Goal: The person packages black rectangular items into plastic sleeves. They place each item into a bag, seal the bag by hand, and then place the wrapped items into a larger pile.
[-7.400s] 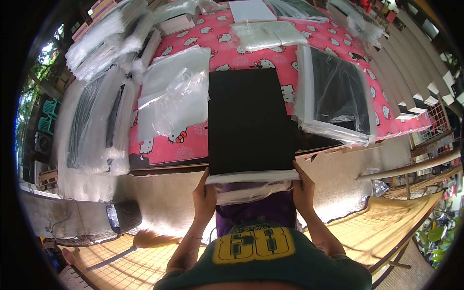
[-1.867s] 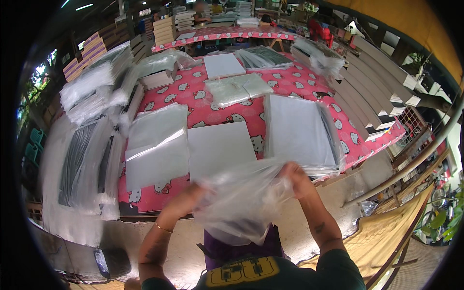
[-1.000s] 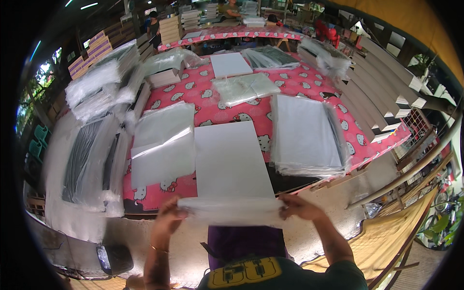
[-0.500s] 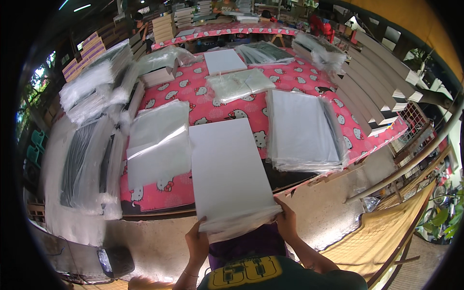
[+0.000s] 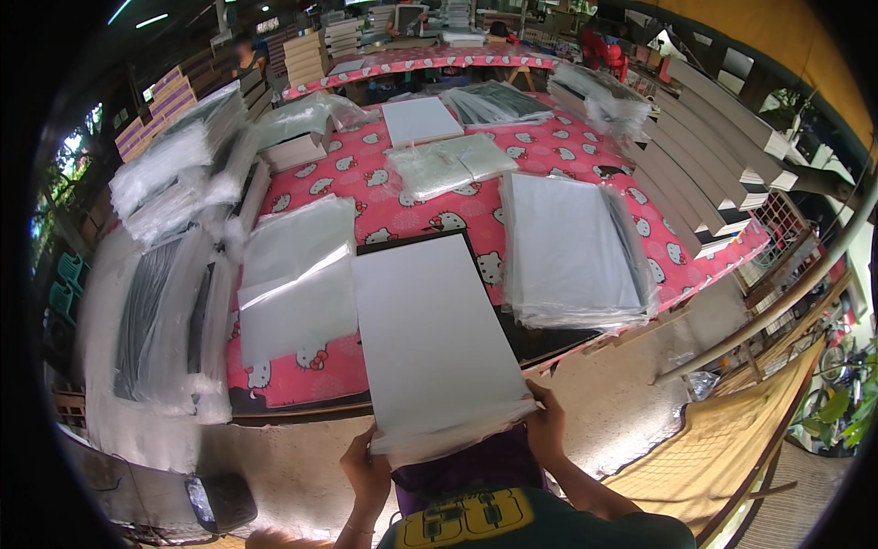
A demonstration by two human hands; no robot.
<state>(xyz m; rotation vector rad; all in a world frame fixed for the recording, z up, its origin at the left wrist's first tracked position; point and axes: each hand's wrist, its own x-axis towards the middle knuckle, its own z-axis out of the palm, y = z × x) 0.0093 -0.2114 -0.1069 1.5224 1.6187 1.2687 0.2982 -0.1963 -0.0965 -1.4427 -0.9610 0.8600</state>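
A long white board (image 5: 437,329) lies at the table's front, its near end sticking out over the edge. Clear plastic (image 5: 457,432) is wrapped round that near end. My left hand (image 5: 365,457) pinches the plastic at the near left corner, and my right hand (image 5: 547,423) grips the near right corner. Beyond the far end and right side of the board shows a dark panel (image 5: 532,337) beneath it. To its left lies a flat pile of clear plastic sleeves (image 5: 298,274). On the right rests a stack of white boards in plastic (image 5: 574,247).
The table (image 5: 370,206) has a pink patterned cover. Farther back lie another white board (image 5: 422,121) and a folded plastic packet (image 5: 450,165). Tall plastic-wrapped stacks (image 5: 178,165) stand at left, grey board stacks (image 5: 704,156) at right. A person (image 5: 247,62) is at the far left.
My hands and the white board have shifted a little toward me and left. A strip of the dark panel now shows beyond the board's far end.
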